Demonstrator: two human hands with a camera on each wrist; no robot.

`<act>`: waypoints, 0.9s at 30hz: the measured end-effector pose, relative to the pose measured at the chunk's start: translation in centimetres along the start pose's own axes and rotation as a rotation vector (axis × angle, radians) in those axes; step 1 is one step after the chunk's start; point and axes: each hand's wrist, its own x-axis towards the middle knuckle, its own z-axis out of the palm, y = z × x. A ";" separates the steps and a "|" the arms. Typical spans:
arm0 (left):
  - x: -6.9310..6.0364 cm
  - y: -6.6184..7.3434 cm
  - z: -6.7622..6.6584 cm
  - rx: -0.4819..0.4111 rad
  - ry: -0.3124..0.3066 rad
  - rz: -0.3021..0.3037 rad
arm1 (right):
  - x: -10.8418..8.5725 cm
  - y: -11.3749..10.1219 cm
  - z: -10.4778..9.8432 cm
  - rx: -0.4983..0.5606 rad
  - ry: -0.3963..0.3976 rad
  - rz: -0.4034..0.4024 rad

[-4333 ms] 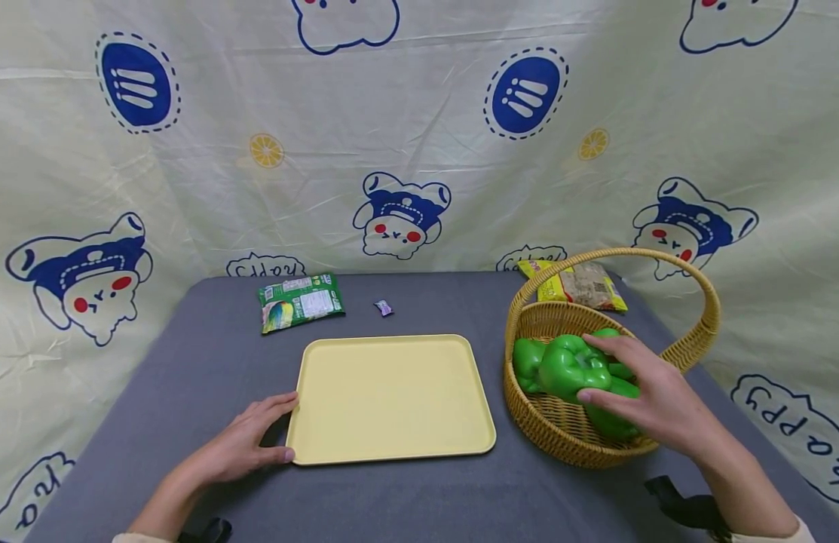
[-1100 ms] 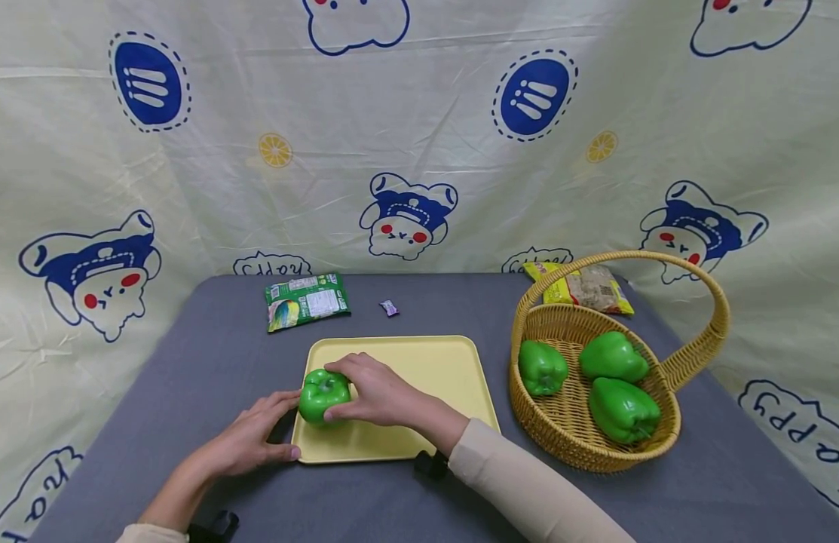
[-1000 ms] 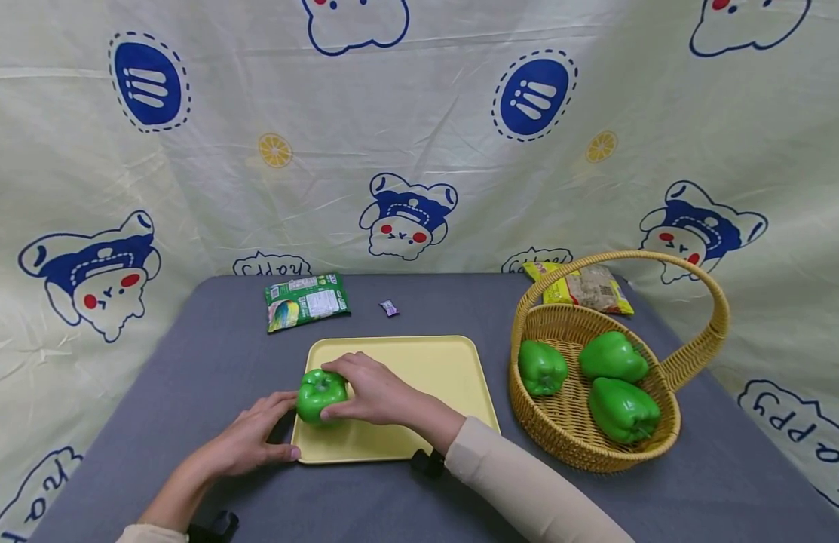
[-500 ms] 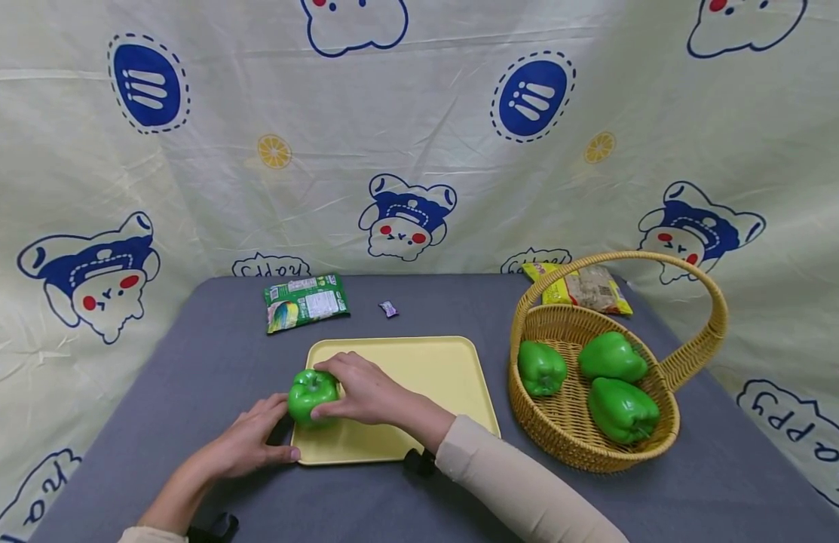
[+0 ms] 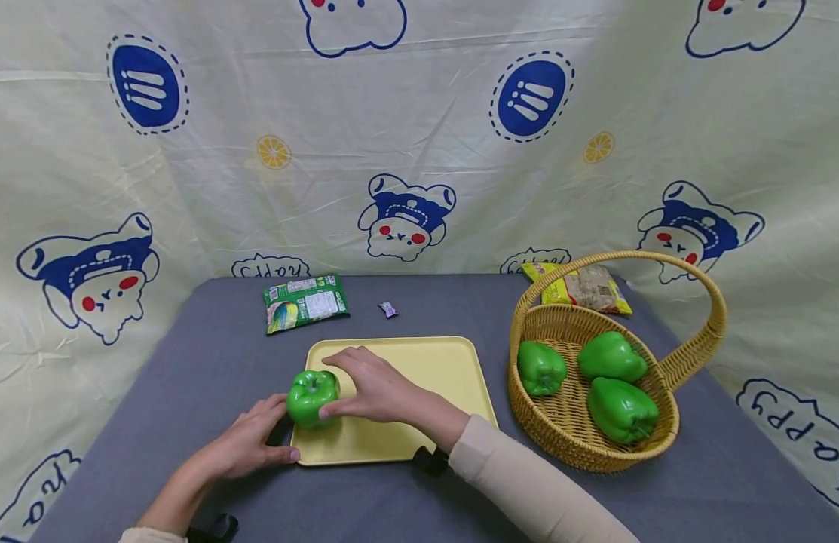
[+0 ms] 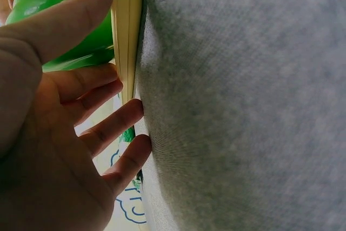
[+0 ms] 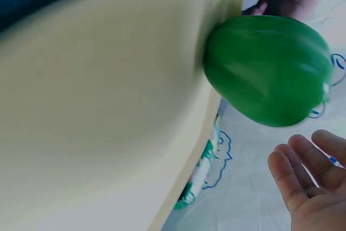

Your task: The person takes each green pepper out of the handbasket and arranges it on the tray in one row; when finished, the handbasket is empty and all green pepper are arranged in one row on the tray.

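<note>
The pale backdrop cloth [image 5: 433,143] bears "happy" in blue letters.

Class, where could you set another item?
Free: the tray, far right, behind the right hand; cloth between the green packet and left hand. Crowded: tray's left end, with a pepper and both hands; the basket, holding three peppers.
</note>
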 end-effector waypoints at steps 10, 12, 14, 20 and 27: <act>0.1 0.1 0.0 -0.010 -0.028 -0.047 | -2.7 0.8 -3.3 0.069 0.057 0.020; 0.1 0.1 0.0 -0.012 -0.033 -0.053 | -3.4 1.1 -3.9 0.078 0.078 0.013; 0.2 0.1 0.0 -0.012 -0.034 -0.056 | -4.2 1.4 -4.7 0.081 0.101 0.009; 0.2 0.0 0.1 -0.004 -0.028 -0.051 | -6.7 2.5 -6.7 0.048 0.165 0.017; 0.1 0.0 0.1 -0.001 -0.023 -0.047 | -9.4 3.7 -8.7 -0.018 0.242 0.022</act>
